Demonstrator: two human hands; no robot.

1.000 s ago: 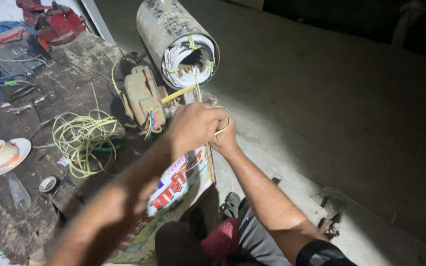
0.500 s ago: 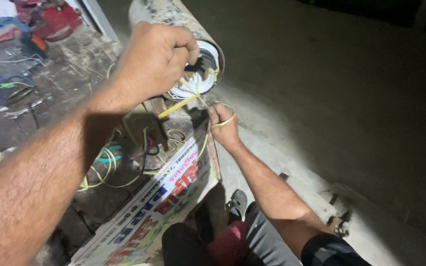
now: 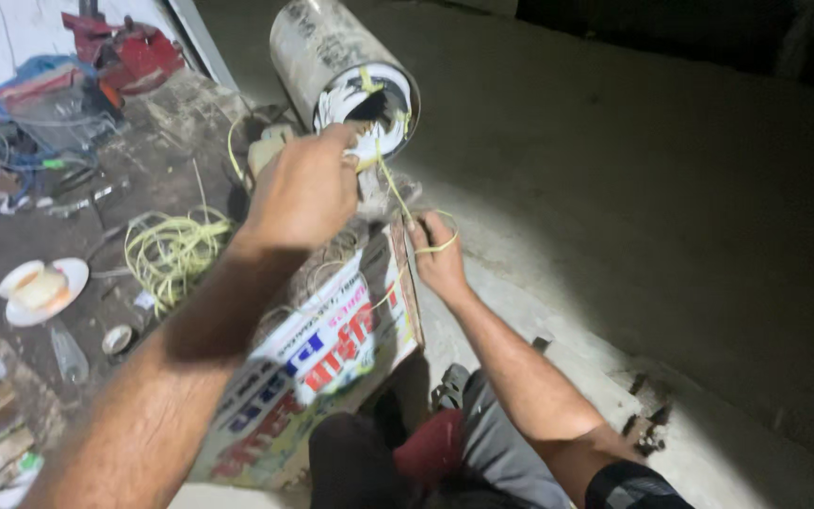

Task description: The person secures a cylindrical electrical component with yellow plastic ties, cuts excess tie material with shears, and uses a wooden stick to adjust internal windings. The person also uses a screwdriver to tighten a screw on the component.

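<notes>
Since half a second ago your left hand point(image 3: 308, 184) has dropped back from the camera, fingertips now at the cylinder's mouth.

Your left hand is closed, thumb and fingers pinching at the white windings point(image 3: 366, 143) in the open end of the grey metal cylinder point(image 3: 317, 42) lying on its side. Your right hand point(image 3: 437, 256) grips the yellow cord point(image 3: 396, 193), looped round its fingers and running up to that opening. Both work above a printed cardboard sheet point(image 3: 317, 353). Off to your left lie a loose coil of yellow cord point(image 3: 173, 253) and a tape roll on a white plate point(image 3: 44, 287).
</notes>
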